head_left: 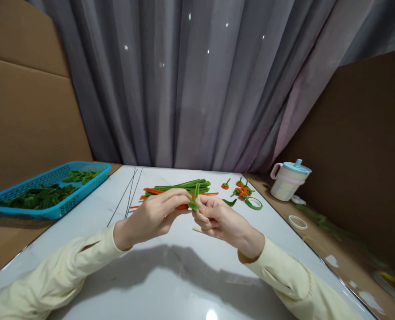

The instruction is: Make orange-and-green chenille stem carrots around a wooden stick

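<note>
Over the middle of the white table, my left hand (152, 216) and my right hand (225, 218) meet at a small orange-and-green pipe cleaner piece (193, 205) with an upright green stem. Both hands are closed, pinching it from either side. Below my right fingers a thin pale stick (197, 230) juts out; I cannot tell whether that hand grips it. Behind my hands lie a bundle of green pipe cleaners (197, 183) and some orange pipe cleaners (152, 191). Similar small orange pieces with green stems (243, 192) are grouped right of them, beside a green tape roll (254, 203).
At the left stands a blue basket (55, 212) holding green fuzzy pieces. Thin dark wires (121, 198) lie left of the bundle. On the right are a lidded cup (289, 182) and a white ring (297, 222). Cardboard walls flank the table; a grey curtain (197, 89) hangs behind.
</note>
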### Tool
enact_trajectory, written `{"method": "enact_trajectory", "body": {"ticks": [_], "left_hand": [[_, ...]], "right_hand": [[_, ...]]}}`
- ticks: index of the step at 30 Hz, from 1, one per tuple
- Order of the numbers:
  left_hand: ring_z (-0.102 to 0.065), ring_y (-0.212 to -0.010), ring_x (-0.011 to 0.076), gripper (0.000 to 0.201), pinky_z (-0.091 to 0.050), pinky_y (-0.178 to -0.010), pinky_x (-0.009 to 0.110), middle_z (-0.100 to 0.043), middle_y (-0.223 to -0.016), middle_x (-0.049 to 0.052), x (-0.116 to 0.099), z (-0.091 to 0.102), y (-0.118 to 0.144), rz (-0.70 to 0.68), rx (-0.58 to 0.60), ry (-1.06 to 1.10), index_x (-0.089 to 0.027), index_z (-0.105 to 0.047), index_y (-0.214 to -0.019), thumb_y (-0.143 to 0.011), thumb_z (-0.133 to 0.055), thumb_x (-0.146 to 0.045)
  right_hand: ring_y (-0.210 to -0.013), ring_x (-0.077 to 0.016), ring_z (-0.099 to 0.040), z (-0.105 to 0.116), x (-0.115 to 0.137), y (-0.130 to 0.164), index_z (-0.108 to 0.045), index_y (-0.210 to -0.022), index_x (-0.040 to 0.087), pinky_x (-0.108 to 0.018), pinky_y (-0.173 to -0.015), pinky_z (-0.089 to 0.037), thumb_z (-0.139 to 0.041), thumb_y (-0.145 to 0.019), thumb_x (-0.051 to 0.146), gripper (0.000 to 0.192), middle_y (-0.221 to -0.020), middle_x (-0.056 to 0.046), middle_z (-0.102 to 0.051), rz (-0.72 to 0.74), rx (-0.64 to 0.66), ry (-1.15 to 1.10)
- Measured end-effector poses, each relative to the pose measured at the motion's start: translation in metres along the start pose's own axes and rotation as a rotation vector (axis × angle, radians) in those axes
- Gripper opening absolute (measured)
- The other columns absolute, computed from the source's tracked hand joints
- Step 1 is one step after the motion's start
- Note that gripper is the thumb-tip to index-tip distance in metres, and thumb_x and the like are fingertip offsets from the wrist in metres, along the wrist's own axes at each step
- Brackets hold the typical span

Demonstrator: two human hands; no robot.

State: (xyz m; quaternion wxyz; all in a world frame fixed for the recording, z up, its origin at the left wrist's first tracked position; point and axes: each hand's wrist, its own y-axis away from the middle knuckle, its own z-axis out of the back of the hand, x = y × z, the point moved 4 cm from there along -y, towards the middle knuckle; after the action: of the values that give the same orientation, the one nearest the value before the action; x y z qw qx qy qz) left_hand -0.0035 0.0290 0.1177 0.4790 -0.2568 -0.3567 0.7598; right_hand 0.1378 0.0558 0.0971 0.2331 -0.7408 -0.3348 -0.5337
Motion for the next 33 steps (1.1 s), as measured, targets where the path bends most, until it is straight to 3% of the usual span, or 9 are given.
{"method": "enact_trajectory", "body": {"ticks": [7, 15, 18, 21, 23, 26, 29, 33], "left_hand": [[-0.064, -0.083, 0.0149, 0.025, -0.051, -0.066, 0.022, -0.063, -0.105, 0.013, 0.004, 0.005, 0.004, -0.125, -0.050, -0.275, -0.015, -0.054, -0.101, -0.082, -0.049, 0.000], [-0.061, -0.076, 0.0161, 0.015, -0.045, -0.059, 0.024, -0.063, -0.098, 0.011, 0.000, 0.003, -0.003, -0.062, 0.075, -0.389, -0.015, -0.054, -0.093, -0.084, -0.045, -0.006], [-0.058, -0.069, 0.0145, 0.010, -0.043, -0.059, 0.025, -0.061, -0.090, 0.007, 0.005, 0.001, -0.003, 0.127, 0.149, -0.298, -0.015, -0.053, -0.090, -0.086, -0.044, -0.012], [-0.053, -0.064, 0.0129, 0.007, -0.041, -0.060, 0.026, -0.056, -0.079, 0.002, 0.013, -0.005, 0.000, 0.331, 0.266, -0.157, -0.016, -0.051, -0.084, -0.085, -0.044, -0.015], [-0.051, -0.063, 0.0122, 0.006, -0.040, -0.062, 0.026, -0.054, -0.074, 0.000, 0.015, -0.007, 0.001, 0.402, 0.300, -0.060, -0.017, -0.048, -0.078, -0.083, -0.045, -0.015], [-0.048, -0.062, 0.0111, 0.009, -0.038, -0.062, 0.025, -0.052, -0.071, -0.002, 0.017, -0.007, -0.001, 0.487, 0.287, 0.049, -0.017, -0.046, -0.073, -0.081, -0.048, -0.016], [-0.047, -0.062, 0.0106, 0.009, -0.037, -0.061, 0.024, -0.052, -0.070, -0.002, 0.018, -0.006, -0.001, 0.560, 0.280, 0.114, -0.017, -0.046, -0.072, -0.080, -0.049, -0.018], [-0.044, -0.060, 0.0102, 0.010, -0.035, -0.059, 0.024, -0.048, -0.067, -0.003, 0.017, -0.006, -0.002, 0.509, 0.262, 0.078, -0.017, -0.043, -0.071, -0.079, -0.047, -0.014]], "right_hand": [[-0.037, -0.0011, -0.013, 0.007, -0.002, -0.002, -0.039, -0.064, 0.017, -0.014, -0.032, -0.009, -0.067, -0.072, 0.021, 0.029, -0.049, 0.009, -0.038, -0.050, 0.200, -0.008], [-0.037, -0.0024, -0.010, 0.027, 0.016, 0.001, -0.039, -0.070, 0.018, -0.015, -0.033, -0.008, -0.061, -0.081, 0.038, 0.031, -0.048, 0.011, -0.027, 0.032, 0.136, 0.254], [-0.037, -0.0038, -0.019, 0.024, 0.017, 0.003, -0.041, -0.073, 0.018, -0.017, -0.034, -0.016, -0.050, -0.088, 0.041, 0.029, -0.052, 0.008, -0.034, 0.139, -0.036, 0.587], [-0.051, -0.0092, -0.044, 0.016, 0.021, 0.007, -0.046, -0.086, 0.017, -0.021, -0.046, -0.033, -0.041, -0.094, 0.033, 0.019, -0.071, -0.001, -0.052, 0.427, -0.221, 1.151], [-0.064, -0.0131, -0.052, 0.007, 0.018, 0.010, -0.047, -0.094, 0.017, -0.024, -0.053, -0.036, -0.037, -0.096, 0.026, 0.014, -0.083, -0.005, -0.056, 0.596, -0.209, 1.501], [-0.067, -0.0148, -0.053, -0.002, 0.012, 0.013, -0.047, -0.093, 0.016, -0.025, -0.048, -0.030, -0.032, -0.099, 0.027, 0.020, -0.081, -0.005, -0.056, 0.738, -0.118, 1.870], [-0.063, -0.0147, -0.050, -0.008, 0.011, 0.016, -0.049, -0.089, 0.014, -0.027, -0.044, -0.023, -0.033, -0.099, 0.032, 0.026, -0.074, -0.003, -0.053, 0.829, -0.104, 2.073], [-0.053, -0.0119, -0.042, -0.012, 0.011, 0.017, -0.048, -0.078, 0.014, -0.028, -0.042, -0.020, -0.029, -0.099, 0.024, 0.031, -0.067, -0.001, -0.049, 0.904, -0.090, 2.076]]}}
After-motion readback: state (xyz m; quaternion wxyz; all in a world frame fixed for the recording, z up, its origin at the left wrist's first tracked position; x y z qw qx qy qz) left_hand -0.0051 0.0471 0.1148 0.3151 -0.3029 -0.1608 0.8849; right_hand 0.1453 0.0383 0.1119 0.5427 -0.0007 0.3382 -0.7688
